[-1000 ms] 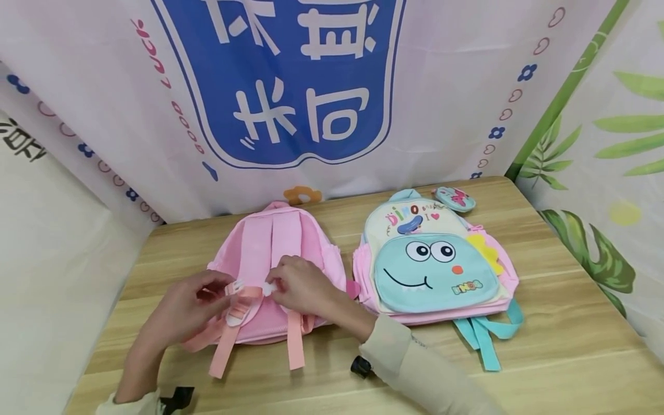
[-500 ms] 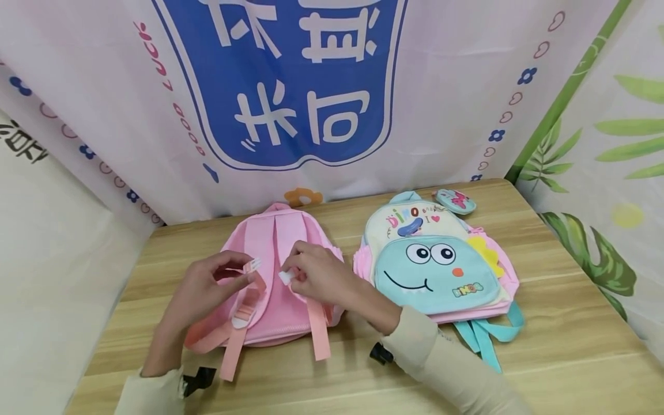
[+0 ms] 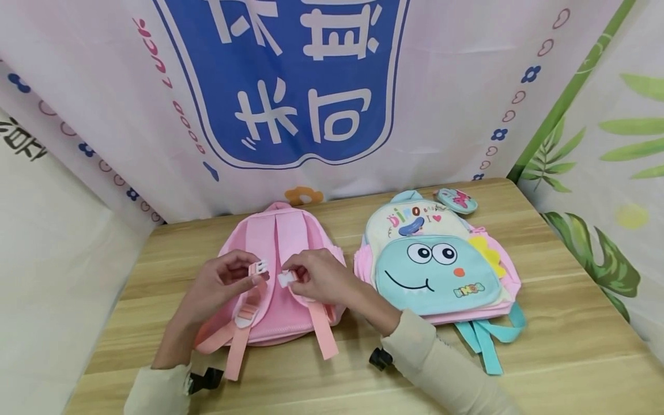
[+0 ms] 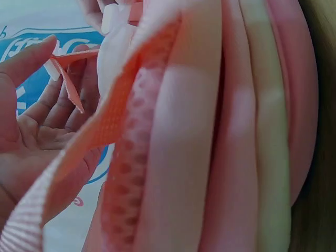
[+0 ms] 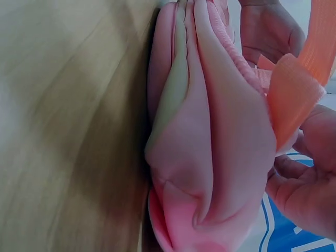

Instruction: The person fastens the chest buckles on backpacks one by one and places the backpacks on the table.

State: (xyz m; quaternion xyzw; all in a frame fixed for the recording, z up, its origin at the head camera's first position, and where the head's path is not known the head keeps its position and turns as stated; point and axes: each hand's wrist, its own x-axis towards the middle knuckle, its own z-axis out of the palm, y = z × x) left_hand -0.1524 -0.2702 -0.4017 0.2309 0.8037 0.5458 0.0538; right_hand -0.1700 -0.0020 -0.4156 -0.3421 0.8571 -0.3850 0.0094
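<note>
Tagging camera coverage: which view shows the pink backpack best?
The head view: the pink backpack shows top to bottom, though the left hand and right hand cover parts. Both wrist views show mainly its side, cropped.

"Where did the head camera look from?"

"High above the wooden table, facing forward and down, wide enough for the curtain behind."

"And the wrist cameras?"

"They sat low, tipped sideways, facing forward, very near the pink backpack; all three views shared it and the curtain's blue emblem."
</note>
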